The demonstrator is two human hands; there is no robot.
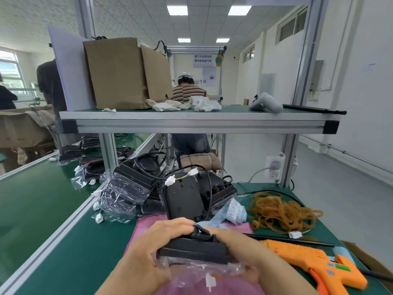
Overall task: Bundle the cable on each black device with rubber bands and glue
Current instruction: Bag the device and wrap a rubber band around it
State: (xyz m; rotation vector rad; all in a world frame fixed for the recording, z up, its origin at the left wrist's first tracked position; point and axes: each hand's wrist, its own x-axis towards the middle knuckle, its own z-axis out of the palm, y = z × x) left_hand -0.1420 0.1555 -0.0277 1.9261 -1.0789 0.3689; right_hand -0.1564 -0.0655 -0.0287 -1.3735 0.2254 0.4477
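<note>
Mostly green mat (85, 241), pink cloth (142, 228), rubber bands (280, 211), aluminium shelf (191, 122), white walls (361, 113)

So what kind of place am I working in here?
Likely a factory assembly line: green-matted workbench on an aluminium frame, piled black devices, rubber bands and an orange glue gun.

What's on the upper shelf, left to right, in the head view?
Cardboard box → white cloths → grey controller → black rod.
</note>
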